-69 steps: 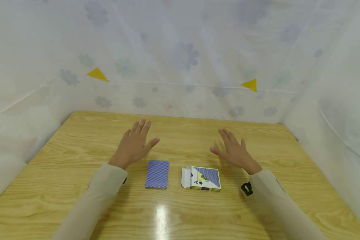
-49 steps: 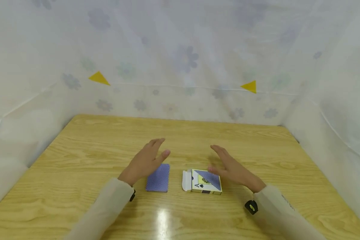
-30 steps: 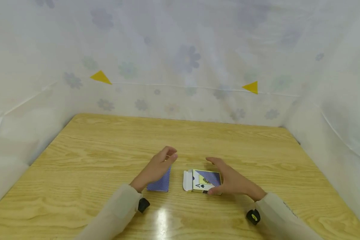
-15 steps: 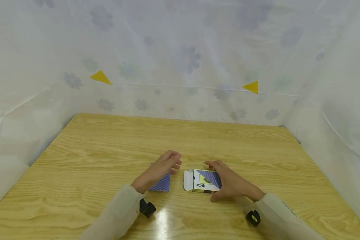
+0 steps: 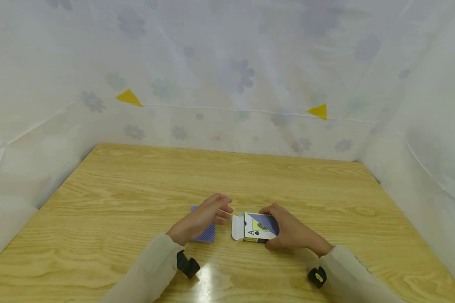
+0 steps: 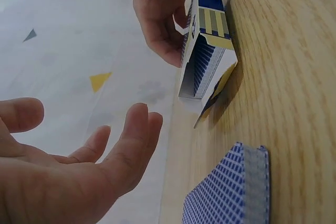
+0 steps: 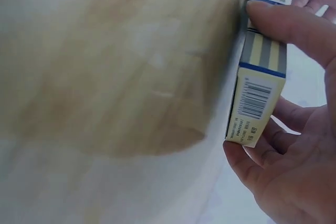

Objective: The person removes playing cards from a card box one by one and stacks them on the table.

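Note:
My right hand [image 5: 293, 229] grips a playing-card box [image 5: 258, 229] at its right end, thumb on the near side and fingers on the far side. The right wrist view shows the thumb on the striped side of the box [image 7: 256, 100], by a barcode end. The open flap [image 5: 236, 227] points left; in the left wrist view, blue-patterned cards [image 6: 206, 66] show inside the box mouth. A stack of blue-backed playing cards [image 5: 208, 235] lies on the table, partly hidden under my left hand [image 5: 202, 216]. That hand hovers with fingers loosely bent, holding nothing.
A wood-grain table [image 5: 227, 176] bears everything. Behind it and at both sides hangs a pale flowered sheet [image 5: 212, 63] with two yellow triangles, the left one [image 5: 129, 98] slightly larger. Each wrist carries a black strap, such as the right wrist band [image 5: 317, 277].
Both hands have come down and inward from the far part of the table. The right hand has closed around the box; the left has moved right, over the card stack. Box and stack stay about in place.

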Demonstrator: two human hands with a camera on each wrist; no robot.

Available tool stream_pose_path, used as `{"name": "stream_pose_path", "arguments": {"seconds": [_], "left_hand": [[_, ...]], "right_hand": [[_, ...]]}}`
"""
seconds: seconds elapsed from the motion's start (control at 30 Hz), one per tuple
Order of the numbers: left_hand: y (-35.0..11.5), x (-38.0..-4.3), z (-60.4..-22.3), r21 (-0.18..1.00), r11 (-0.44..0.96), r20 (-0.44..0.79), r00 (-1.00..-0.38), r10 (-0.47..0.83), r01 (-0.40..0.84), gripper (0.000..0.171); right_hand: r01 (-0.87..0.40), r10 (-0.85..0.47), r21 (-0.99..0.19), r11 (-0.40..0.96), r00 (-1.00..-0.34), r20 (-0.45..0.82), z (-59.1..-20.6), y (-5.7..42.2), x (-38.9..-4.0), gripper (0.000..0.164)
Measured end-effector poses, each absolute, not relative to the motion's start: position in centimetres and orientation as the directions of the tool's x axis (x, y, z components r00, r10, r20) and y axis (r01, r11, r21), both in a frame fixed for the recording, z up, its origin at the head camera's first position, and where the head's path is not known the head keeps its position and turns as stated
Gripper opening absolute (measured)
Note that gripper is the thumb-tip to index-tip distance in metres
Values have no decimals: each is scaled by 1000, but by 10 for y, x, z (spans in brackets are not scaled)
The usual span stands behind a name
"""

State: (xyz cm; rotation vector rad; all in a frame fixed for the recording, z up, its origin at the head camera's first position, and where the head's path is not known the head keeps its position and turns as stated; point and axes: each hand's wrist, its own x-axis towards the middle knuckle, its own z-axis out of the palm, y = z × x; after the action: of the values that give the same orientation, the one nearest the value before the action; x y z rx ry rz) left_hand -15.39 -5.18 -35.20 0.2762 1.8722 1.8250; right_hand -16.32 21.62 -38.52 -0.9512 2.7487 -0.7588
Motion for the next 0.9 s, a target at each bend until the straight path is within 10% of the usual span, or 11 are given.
{"name": "stream_pose_path", "arguments": {"seconds": [0.9], "left_hand": [[-55, -152, -339, 983, 55, -181, -857, 482, -176, 40]], "right_hand": [[-545, -617, -559, 625, -783, 73, -354, 208, -172, 66]]}}
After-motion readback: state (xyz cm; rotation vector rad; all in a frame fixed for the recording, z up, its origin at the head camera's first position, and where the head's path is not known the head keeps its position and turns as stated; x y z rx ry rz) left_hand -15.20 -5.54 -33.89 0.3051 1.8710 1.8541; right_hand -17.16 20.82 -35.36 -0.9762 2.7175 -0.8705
